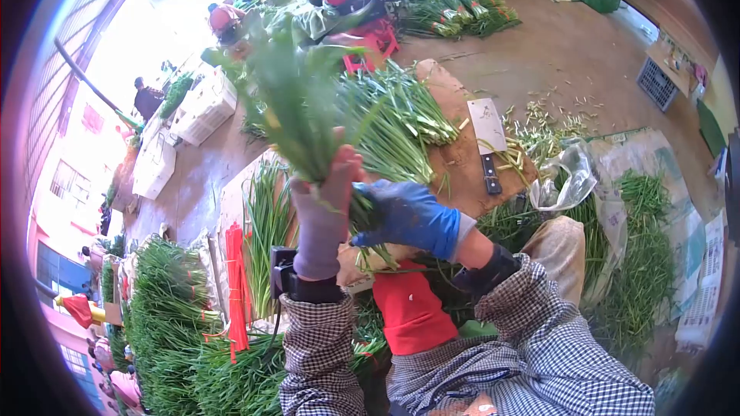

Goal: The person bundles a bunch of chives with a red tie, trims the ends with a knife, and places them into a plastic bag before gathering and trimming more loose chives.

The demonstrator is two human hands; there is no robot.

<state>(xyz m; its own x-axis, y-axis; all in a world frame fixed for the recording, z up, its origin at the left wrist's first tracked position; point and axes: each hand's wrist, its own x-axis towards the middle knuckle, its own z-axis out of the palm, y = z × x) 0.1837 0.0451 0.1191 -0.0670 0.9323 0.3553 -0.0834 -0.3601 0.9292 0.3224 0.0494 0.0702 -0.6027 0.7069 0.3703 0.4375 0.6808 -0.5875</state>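
Note:
A bunch of long green leaves, apparently garlic chives (297, 100), stands raised before me, its tips blurred by motion. My left hand (320, 212), in a greyish glove with bare fingertips, is closed around its lower part. Just below, my right hand (416, 217) in a blue glove is wrapped round the stalk ends, some poking out beneath. Loose chives (401, 127) lie behind the hands on a brown board (456, 166). A broad-bladed knife (491, 173) with a black handle rests at the board's right. Red tie strips (236, 285) hang at its left.
Large heaps of chives (166, 300) flank me on the left, with more cut greens (644, 254) at right. A clear plastic bag (566, 181) lies beside the board, near scattered trimmings (547, 119). White crates (202, 108), a red stool (374, 42) and other people (148, 100) are farther off.

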